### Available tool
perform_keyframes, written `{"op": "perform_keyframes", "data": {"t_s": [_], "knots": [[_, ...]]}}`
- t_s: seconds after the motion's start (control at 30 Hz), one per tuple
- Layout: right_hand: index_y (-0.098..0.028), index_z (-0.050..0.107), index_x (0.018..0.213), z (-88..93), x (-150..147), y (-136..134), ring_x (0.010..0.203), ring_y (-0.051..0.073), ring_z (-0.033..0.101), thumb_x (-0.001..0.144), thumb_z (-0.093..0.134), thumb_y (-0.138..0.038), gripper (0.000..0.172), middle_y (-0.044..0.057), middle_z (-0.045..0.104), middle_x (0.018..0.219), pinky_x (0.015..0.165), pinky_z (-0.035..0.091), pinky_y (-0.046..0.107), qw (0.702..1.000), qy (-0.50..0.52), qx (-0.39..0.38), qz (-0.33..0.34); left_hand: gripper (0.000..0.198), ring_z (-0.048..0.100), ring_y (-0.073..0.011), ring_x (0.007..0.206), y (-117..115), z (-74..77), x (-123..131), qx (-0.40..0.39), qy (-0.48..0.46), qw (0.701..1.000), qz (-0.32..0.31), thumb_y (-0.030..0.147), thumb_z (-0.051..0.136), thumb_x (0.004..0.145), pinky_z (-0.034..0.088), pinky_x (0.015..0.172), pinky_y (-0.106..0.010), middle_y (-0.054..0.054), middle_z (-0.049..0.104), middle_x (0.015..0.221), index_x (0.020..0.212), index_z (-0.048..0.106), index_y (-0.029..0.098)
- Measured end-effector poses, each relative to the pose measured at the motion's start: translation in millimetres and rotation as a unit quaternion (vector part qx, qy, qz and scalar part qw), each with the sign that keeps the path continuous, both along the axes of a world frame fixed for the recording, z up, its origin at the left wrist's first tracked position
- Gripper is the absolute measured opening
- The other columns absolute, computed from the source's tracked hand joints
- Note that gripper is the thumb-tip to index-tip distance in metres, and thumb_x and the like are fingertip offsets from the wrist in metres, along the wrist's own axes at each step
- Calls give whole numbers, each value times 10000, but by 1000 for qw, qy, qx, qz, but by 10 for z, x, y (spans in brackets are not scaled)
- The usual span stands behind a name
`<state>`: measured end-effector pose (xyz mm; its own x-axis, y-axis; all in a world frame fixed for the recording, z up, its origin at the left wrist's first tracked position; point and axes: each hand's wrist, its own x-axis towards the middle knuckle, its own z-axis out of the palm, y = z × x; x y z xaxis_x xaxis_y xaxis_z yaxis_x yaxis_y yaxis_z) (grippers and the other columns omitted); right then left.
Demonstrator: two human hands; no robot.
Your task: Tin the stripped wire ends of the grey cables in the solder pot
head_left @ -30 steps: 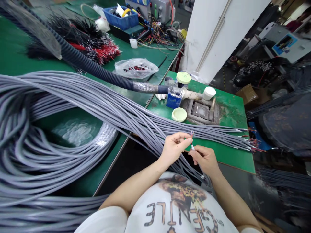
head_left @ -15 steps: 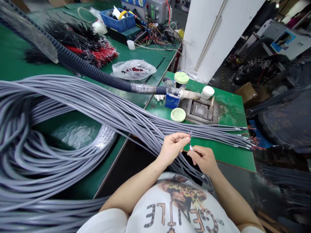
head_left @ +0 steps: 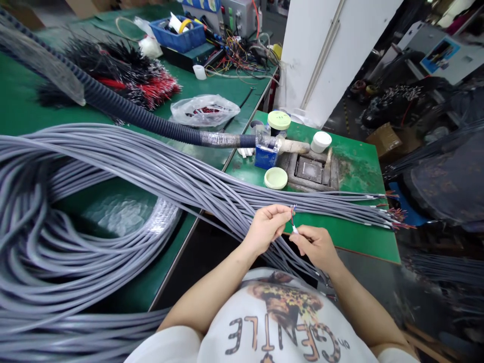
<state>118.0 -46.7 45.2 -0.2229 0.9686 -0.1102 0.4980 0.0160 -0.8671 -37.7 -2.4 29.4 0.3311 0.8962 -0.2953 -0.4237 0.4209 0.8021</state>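
Logged from my remote station, head view.

Hands: 2. The left hand (head_left: 265, 230) is closed, thumb and fingers pinching one grey cable (head_left: 282, 218) near its end. The right hand (head_left: 316, 247) is also closed, pinching a white-tipped core (head_left: 294, 229) that leads up from that cable end. Thin red and blue cores (head_left: 292, 214) stand up between the hands, which are close but apart.

Cable bundle (head_left: 151, 171): 1, strands too many to count. It sweeps from a large coil at left across the desk (head_left: 363, 242), and its cut ends (head_left: 393, 219) fan out at the right, showing red wire.

Near the bundle, on the same desk:
- 1 black corrugated hose (head_left: 143, 123)
- 2 green lids (head_left: 276, 178)
- 1 white cap (head_left: 321, 141)
- 1 blue block (head_left: 265, 157)
- 1 metal tray (head_left: 310, 170)

On the far desk:
- 1 plastic bag (head_left: 204, 111)
- 1 blue crate (head_left: 177, 39)
- 1 heap of red-and-black wires (head_left: 145, 85)
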Motion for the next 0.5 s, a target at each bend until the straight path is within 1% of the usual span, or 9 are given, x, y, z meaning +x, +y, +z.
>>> {"op": "perform_keyframes", "data": {"t_s": [0.13, 0.23, 0.33, 0.4, 0.5], "knots": [[-181, 494, 542, 13, -11, 7, 462, 77, 391, 860, 549, -315, 350, -57, 456, 456, 495, 301, 224, 1000, -4, 0, 3, 266, 239, -4, 297, 12, -6, -33, 16, 26, 999, -19, 376, 723, 709, 145, 317, -137, 92, 413, 372, 773, 655, 127], [-181, 475, 529, 18, -10, 8, 462, 75, 387, 858, 557, -318, 365, -58, 450, 452, 497, 296, 224, 1000, -11, -3, 2, 266, 257, -4, 313, 28, 2, -55, 21, 31, 999, -23, 364, 739, 687, 150, 321, -136, 85, 434, 404, 776, 654, 128], [-180, 471, 519, 18, -4, 8, 462, 74, 390, 857, 560, -329, 380, -56, 453, 451, 498, 297, 224, 1000, -7, -7, -2, 261, 245, -6, 313, 31, 18, -51, 26, 40, 999, -26, 366, 735, 688, 155, 327, -139, 97, 401, 386, 754, 640, 132], [-180, 491, 526, 10, -1, 13, 451, 74, 390, 851, 563, -330, 365, -56, 459, 445, 491, 301, 223, 1000, 8, -13, -16, 259, 252, -9, 317, 13, 21, -25, 44, 49, 998, -8, 377, 717, 707, 181, 341, -139, 104, 381, 372, 740, 625, 137], [-179, 560, 603, -36, -4, 30, 404, 69, 370, 852, 560, -358, 307, -65, 458, 420, 463, 298, 220, 996, 66, -41, -52, 255, 306, -21, 335, -48, -2, 42, 82, 79, 992, 61, 388, 690, 740, 243, 370, -143, 102, 402, 384, 762, 609, 146]]}}
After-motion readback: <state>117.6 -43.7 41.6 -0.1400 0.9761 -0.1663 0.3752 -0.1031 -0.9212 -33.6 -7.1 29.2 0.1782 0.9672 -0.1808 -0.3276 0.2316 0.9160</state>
